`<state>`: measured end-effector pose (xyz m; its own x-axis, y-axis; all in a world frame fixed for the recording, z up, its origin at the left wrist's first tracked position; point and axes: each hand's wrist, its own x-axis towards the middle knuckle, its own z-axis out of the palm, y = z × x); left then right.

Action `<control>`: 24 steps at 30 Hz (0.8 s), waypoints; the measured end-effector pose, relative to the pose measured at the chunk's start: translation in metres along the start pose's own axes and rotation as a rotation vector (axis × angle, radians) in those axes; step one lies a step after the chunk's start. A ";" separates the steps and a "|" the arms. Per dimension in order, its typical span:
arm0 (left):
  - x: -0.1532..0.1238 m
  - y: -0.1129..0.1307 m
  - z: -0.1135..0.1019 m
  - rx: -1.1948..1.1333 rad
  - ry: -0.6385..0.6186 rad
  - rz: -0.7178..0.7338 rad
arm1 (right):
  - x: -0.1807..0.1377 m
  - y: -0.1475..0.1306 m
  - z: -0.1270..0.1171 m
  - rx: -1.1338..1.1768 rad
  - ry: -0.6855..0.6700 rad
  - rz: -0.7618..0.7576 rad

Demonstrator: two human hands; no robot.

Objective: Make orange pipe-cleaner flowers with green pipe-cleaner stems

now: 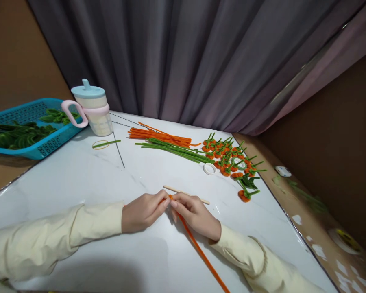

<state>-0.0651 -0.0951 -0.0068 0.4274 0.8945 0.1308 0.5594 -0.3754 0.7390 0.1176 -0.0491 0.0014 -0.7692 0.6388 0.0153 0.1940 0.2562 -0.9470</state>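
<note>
The long sleeves (53, 237) are pale cream and creased.

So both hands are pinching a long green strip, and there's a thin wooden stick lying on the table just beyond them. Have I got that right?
Not quite: the long strip pinched by the left hand and right hand is orange, not green, as the head view shows. The thin wooden stick does lie on the table just beyond them.

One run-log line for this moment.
left hand: pinching orange strand | right hand: pinching orange strand | strand tail: exits frame bottom | wooden stick: just beyond hands
</note>
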 end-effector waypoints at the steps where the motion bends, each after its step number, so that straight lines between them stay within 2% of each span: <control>1: 0.000 0.000 0.000 0.003 -0.001 0.004 | 0.001 0.001 0.000 0.080 -0.019 0.021; 5: -0.001 0.001 -0.001 0.015 -0.008 0.005 | 0.002 0.003 0.000 0.226 -0.029 0.064; 12: -0.002 0.002 -0.003 -0.066 -0.056 -0.055 | 0.001 0.002 -0.001 0.207 -0.016 0.056; 24: -0.001 0.001 -0.002 -0.039 -0.043 -0.042 | 0.000 0.002 0.001 0.168 -0.006 0.055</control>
<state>-0.0663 -0.0958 -0.0047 0.4350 0.8976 0.0711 0.5499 -0.3273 0.7684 0.1175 -0.0495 -0.0007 -0.7638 0.6443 -0.0390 0.1315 0.0962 -0.9866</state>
